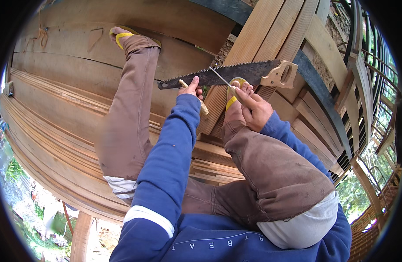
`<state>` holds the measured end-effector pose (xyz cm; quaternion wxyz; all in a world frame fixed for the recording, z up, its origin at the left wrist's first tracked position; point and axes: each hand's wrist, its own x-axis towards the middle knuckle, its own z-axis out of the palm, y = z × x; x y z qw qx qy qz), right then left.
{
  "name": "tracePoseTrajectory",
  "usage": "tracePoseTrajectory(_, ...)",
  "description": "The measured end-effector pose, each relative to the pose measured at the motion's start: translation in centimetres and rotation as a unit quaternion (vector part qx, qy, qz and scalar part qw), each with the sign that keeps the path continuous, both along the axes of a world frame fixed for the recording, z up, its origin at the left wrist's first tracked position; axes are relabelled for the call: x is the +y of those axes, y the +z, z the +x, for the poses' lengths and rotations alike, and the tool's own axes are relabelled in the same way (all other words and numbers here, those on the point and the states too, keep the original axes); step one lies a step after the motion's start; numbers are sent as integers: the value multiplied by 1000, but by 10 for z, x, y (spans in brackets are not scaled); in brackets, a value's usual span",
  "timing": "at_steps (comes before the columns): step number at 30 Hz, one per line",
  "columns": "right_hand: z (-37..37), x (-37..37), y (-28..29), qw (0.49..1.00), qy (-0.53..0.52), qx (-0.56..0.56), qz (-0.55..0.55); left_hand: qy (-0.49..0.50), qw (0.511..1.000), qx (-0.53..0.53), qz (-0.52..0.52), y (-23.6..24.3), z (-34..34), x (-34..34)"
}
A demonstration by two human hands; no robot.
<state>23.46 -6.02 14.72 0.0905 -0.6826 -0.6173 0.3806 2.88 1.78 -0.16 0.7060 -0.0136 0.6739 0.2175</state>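
A handsaw [249,71] with a dark blade and a pale wooden handle lies across the planks by my right foot [239,89], its teeth facing away from me. My left hand [192,90] is closed at the blade's narrow end, the thumb pressed on the metal. A rough tan rod [204,108] passes under that hand; whether the fingers grip it too I cannot tell. In my right hand [255,108], closed with the index finger stretched along it, is a thin metal file [220,75]. Its far end crosses the blade and reaches the teeth.
Long wooden beams [271,30] run away from me beneath the saw. Stacked boards [56,131] lie at the left, and shorter wood pieces [310,126] at the right. My left foot [122,36], in a yellow-strapped sandal, rests on wide boards [74,48]. Dark curved bars [362,39] stand at the far right.
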Motion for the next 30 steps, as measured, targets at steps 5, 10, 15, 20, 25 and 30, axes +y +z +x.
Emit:
tracePoseTrajectory(5, -5, 4, 4, 997, 24, -11, -74, -16, 998, 58, 7, 6, 8, 1)
tracePoseTrajectory(10, -11, 4, -1, 990, 76, -40, -109, 8, 999, 22, -29, 3, 13, 1)
tracePoseTrajectory(15, -19, 3, -12, 991, 77, -43, -97, 32, 999, 15, -28, 0, 24, -4)
tracePoseTrajectory(20, -26, 9, -11, 977, 107, -116, -144, 7, 999, 17, -31, 8, 31, -4)
tracePoseTrajectory(25, -31, 6, -25, 977, 106, -155, -106, 41, 998, 41, -8, 4, 36, -8)
tracePoseTrajectory(30, -45, 31, -41, 974, 77, -189, -99, 4, 999, 34, -5, 1, 38, -12)
